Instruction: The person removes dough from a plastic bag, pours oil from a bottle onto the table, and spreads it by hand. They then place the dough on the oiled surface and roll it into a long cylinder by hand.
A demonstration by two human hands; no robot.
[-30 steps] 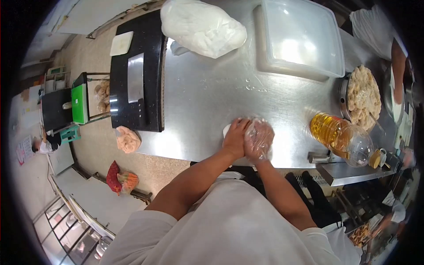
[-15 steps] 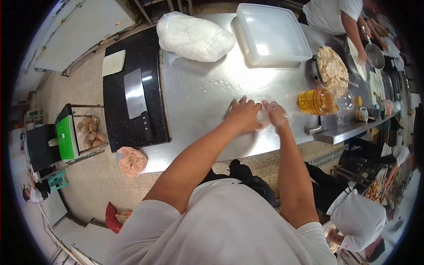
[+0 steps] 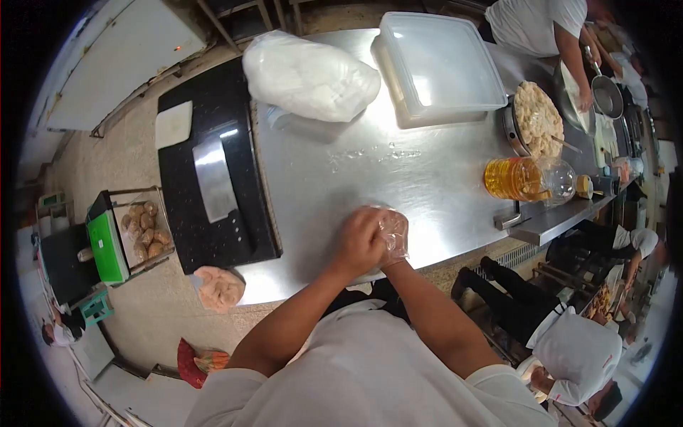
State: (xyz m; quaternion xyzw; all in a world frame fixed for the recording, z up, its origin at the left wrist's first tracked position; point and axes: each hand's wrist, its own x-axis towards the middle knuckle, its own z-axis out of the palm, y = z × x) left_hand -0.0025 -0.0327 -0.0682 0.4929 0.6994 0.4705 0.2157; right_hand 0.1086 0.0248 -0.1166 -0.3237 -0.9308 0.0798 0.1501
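My right hand (image 3: 393,233) is inside a clear, wrinkled plastic glove (image 3: 400,249) above the near edge of the steel table. Its fingers are mostly hidden, so whether they are bent or straight cannot be made out. Pressed against it from the left is my left hand (image 3: 358,242), bare, its fingers closed on the glove's plastic near the right wrist. Small wet drops (image 3: 348,154) lie on the steel table (image 3: 313,185) beyond both hands.
A cleaver (image 3: 215,181) and a white board (image 3: 174,124) lie on a black slab (image 3: 249,213). Around the table are a stuffed white bag (image 3: 309,75), lidded plastic bin (image 3: 445,67), oil bottle (image 3: 512,178), dough-like pan (image 3: 538,117) and pinkish bag (image 3: 219,288). Co-workers stand at the right.
Both hands have drawn back toward my body and left. The plastic that was between them now covers my right hand, and my left hand has closed against it.
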